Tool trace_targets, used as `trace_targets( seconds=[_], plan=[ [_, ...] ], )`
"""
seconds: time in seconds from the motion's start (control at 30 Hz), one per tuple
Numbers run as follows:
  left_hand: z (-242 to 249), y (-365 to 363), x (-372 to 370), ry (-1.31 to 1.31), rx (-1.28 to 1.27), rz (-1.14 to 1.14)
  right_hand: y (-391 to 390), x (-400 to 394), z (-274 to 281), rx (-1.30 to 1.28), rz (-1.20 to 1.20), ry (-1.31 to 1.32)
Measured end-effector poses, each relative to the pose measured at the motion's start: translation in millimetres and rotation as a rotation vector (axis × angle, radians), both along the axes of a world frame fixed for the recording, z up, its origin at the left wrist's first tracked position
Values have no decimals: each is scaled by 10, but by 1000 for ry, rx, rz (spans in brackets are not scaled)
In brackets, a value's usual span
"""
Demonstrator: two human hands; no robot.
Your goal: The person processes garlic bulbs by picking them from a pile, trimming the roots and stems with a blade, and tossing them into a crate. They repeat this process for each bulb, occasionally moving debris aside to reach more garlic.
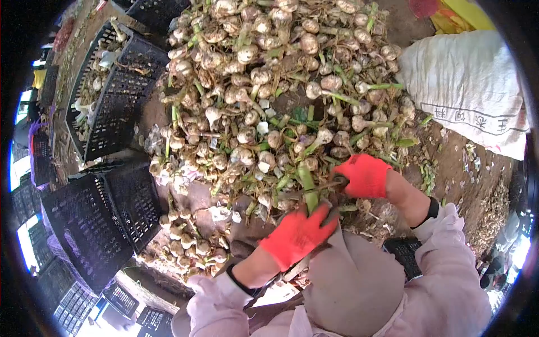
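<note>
My left hand [297,235], in a red glove with dark fingertips, is closed at the lower end of a thick green garlic stalk [307,182]. The stalk points away from me, toward the pile. To its right, my right hand [364,176], also red-gloved, is curled around something with a dark rounded end at its fingertips; I cannot make out its kind. A thin dark strip lies between the two hands, partly hidden. Just beyond both hands spreads a large heap of garlic bulbs [245,54] with cut stems and leaves.
A smaller group of garlic bulbs [188,247] lies at lower left. Black plastic crates [120,95] stand along the left, one holding some garlic. At upper right lies a white woven sack [457,84]. A small black crate [405,255] is beside my right arm.
</note>
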State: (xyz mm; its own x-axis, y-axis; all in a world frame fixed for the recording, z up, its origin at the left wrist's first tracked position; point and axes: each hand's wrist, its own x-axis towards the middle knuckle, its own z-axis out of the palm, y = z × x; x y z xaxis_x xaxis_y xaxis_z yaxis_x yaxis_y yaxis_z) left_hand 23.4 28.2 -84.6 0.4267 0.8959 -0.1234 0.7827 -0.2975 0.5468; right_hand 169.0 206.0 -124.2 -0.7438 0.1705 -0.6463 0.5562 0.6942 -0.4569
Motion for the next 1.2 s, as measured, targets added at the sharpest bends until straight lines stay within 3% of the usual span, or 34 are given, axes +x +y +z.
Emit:
trace_targets(
  seconds=[0.03, 0.13, 0.2, 0.23, 0.27, 0.33, 0.37, 0.47, 0.5, 0.6, 0.63, 0.73, 0.8, 0.87, 0.9, 0.97, 1.0, 1.03, 1.1, 1.2],
  plan=[
    [88, -96, -71, 41, -14, -41, 29, 102, -68, 60, 26, -41],
    [118, -567, -460, 223, -382, 308, 242, 345, -198, 77, -581, 72],
    [-174, -1051, -891, 350, -837, 584, 445, 275, -290, 261, -619, 213],
    [-288, -1285, -1029, 540, -910, 497, 533, 206, -487, 369, -617, 372],
    [-364, -1279, -1058, 565, -1001, 502, 622, 108, -699, 480, -609, 536],
    [-377, -1206, -1109, 611, -1194, 510, 736, -225, -822, 456, -601, 216],
    [-388, -1085, -1057, 524, -1170, 502, 710, -368, -862, 437, -591, 49],
    [-500, -645, -818, 153, -898, 572, 385, -605, -975, 969, -279, -64],
    [-556, -523, -720, 23, -787, 611, 453, -467, -1464, 1205, -84, 16],
    [-480, -10, -533, -360, -779, 675, 590, -254, -1225, 670, -379, 124],
    [-445, 132, -514, -540, -827, 731, 637, -128, -1194, 618, -444, 296],
    [-726, 385, -298, -1208, -818, 1003, 442, 7, -794, -288, -1110, 252],
    [-801, 511, -104, -1618, -704, 1114, 84, 27, -424, -615, -1279, 404],
    [-719, 626, 51, -1931, -541, 1112, -294, 13, -299, -635, -1216, 439],
    [-875, 632, 87, -2075, -579, 1084, -411, 55, -320, -714, -1247, 486],
    [-1016, 457, 110, -2066, -414, 1180, -515, 126, -445, -875, -1303, 585],
    [-1028, 371, 118, -2054, -337, 1228, -478, 178, -466, -795, -1274, 595],
    [-929, 324, 90, -2080, -125, 1134, -435, 266, -486, -714, -1250, 603],
    [-930, 155, -84, -2018, -199, 1088, -331, 204, -295, -506, -1233, 614],
    [-854, -27, -205, -1848, -226, 1033, -139, 93, -117, 165, -957, 650]
  ],
)
